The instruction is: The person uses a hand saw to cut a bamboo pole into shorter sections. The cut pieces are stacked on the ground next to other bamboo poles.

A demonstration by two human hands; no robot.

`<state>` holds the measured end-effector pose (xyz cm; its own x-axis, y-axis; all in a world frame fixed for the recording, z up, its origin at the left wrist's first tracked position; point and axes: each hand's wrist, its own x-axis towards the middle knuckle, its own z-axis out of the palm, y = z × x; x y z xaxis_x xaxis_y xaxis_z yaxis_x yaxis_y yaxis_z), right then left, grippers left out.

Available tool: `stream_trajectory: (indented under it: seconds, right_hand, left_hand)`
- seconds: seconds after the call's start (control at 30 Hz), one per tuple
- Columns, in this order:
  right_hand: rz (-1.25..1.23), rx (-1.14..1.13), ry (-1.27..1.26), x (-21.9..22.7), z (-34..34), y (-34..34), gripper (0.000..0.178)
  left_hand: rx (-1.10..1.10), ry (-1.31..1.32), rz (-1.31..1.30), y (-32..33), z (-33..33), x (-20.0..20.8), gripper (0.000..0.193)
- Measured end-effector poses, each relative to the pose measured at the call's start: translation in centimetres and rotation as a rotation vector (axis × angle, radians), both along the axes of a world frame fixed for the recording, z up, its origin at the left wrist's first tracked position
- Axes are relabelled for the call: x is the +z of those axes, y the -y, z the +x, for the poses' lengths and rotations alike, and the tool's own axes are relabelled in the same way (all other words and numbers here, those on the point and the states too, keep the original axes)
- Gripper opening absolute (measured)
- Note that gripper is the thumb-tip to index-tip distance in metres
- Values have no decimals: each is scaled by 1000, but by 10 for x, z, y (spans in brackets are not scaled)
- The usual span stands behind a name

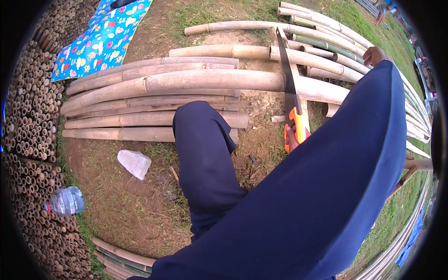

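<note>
My right hand, partly covered by my left sleeve, is closed round the orange handle of a hand saw. Its dark blade points away from me and lies across a thick bamboo pole. How deep the blade sits I cannot tell. My left arm, in a dark blue sleeve, reaches over to the far right. There my left hand is bent over a bamboo pole, fingers curled; the sleeve hides part of the grip. My bent knee is beside the poles left of the saw.
More poles lie side by side at left and far right. Beyond them is a blue patterned sheet. A pale stone and a clear plastic bottle lie at left, by stacked bamboo pieces. Another person is far right.
</note>
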<state>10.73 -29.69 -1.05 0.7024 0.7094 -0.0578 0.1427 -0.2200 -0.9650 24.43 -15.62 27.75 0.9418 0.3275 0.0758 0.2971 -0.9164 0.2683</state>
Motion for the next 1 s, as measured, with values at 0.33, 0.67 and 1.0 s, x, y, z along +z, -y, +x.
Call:
stream_trajectory:
  seconds: [0.33, 0.67, 1.0]
  right_hand:
    - [-1, -29, 2, 22, -2, -11, 21]
    - [94, -25, 101, -24, -12, -6, 27]
    - [52, -14, 193, -13, -16, -2, 31]
  left_hand:
    - [-36, 139, 12, -19, -26, -7, 32]
    - [102, 349, 37, -172, -158, -172, 20]
    - [196, -51, -82, -194, -247, -278, 95]
